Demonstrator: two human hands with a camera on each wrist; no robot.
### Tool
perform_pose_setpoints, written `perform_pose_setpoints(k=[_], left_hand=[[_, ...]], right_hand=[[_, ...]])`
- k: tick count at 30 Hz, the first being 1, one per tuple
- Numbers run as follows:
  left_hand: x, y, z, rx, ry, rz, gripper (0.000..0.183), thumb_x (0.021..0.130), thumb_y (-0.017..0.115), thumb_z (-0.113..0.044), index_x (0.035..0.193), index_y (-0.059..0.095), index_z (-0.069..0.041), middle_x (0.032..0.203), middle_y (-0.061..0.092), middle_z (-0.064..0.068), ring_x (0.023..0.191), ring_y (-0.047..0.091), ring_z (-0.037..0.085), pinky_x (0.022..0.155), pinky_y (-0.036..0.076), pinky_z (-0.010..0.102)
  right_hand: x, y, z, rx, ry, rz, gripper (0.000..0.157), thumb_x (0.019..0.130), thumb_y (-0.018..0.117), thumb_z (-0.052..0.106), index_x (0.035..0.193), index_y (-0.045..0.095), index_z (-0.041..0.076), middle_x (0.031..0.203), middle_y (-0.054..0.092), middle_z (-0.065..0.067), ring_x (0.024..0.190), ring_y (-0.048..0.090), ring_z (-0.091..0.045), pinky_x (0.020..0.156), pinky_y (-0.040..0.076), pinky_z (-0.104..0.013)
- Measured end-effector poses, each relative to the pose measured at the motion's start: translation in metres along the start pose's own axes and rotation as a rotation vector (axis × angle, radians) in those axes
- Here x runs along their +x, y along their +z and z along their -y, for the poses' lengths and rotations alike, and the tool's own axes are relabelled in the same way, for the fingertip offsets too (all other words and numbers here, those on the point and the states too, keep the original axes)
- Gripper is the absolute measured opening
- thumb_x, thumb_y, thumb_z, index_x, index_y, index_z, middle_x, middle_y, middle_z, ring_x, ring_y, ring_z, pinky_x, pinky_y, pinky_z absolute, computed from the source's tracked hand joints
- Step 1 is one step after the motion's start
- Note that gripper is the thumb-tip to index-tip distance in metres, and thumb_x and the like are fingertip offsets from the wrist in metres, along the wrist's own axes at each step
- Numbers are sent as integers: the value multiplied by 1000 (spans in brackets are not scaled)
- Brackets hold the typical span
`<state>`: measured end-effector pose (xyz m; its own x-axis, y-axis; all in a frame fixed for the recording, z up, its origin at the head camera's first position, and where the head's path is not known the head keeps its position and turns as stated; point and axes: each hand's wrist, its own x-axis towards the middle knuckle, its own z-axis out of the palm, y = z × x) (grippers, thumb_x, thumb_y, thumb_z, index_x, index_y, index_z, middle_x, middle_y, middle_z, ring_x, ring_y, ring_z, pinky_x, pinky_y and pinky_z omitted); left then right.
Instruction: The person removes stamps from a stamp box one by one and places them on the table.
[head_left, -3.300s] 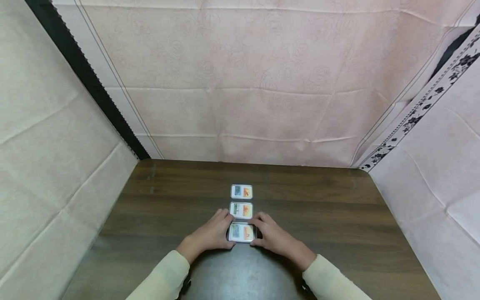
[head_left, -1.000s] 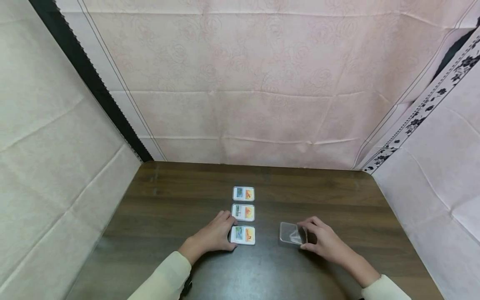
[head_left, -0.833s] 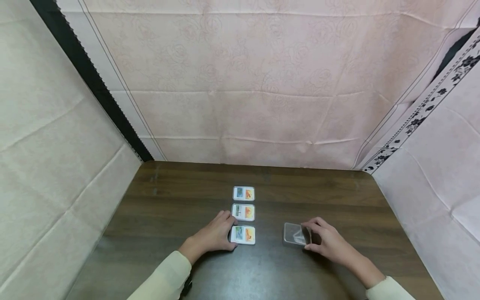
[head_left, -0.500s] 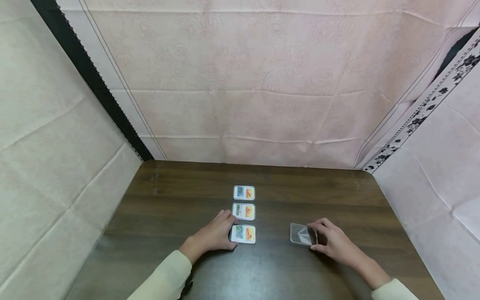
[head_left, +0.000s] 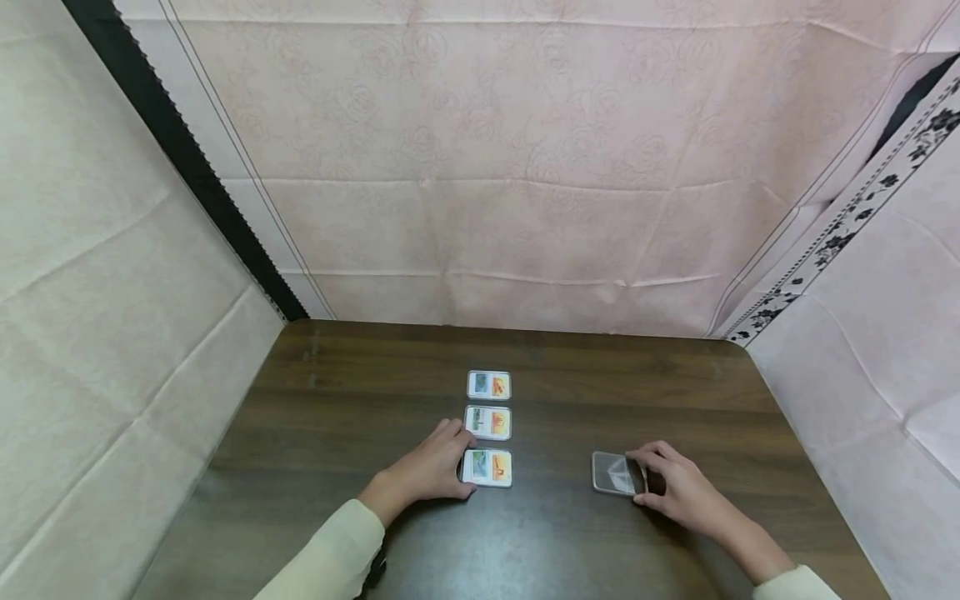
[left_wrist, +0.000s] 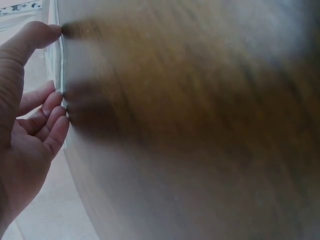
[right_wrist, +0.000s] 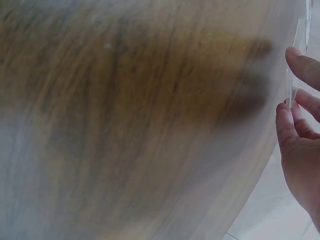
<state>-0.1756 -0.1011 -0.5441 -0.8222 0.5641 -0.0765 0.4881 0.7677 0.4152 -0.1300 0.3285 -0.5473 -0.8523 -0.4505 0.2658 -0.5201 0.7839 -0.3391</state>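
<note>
Three small rectangular plastic boxes with printed cards in them lie in a column on the table. The nearest box has my left hand at its left end, thumb at the near corner and fingers at the far corner. In the left wrist view, the fingertips and thumb are right at the box's edge, low over the tabletop. Off to the right, my right hand pinches a clear plastic lid by its right end, between thumb and fingers. The lid is close over the table, roughly flat.
Behind the nearest box lie the middle box and the far box, with small gaps between them. The brown wooden table ends against a pale cloth at the back. More cloth hangs at both sides.
The right hand has drawn the clear lid off the nearest box and carried it rightward, still moving slightly right over the last second. The left hand has stayed at the box.
</note>
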Motion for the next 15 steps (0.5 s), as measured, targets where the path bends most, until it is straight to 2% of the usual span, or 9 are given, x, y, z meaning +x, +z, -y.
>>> perform_pose_setpoints(k=[15], left_hand=[[0, 0, 2, -3, 13, -9, 58, 80, 86, -42, 122, 63, -9, 116, 55, 1, 103, 45, 14, 88, 47, 29]], right_hand=[[-4, 3, -1, -5, 21, 22, 63, 66, 97, 15, 123, 72, 10, 118, 64, 1, 103, 65, -16, 83, 56, -38]])
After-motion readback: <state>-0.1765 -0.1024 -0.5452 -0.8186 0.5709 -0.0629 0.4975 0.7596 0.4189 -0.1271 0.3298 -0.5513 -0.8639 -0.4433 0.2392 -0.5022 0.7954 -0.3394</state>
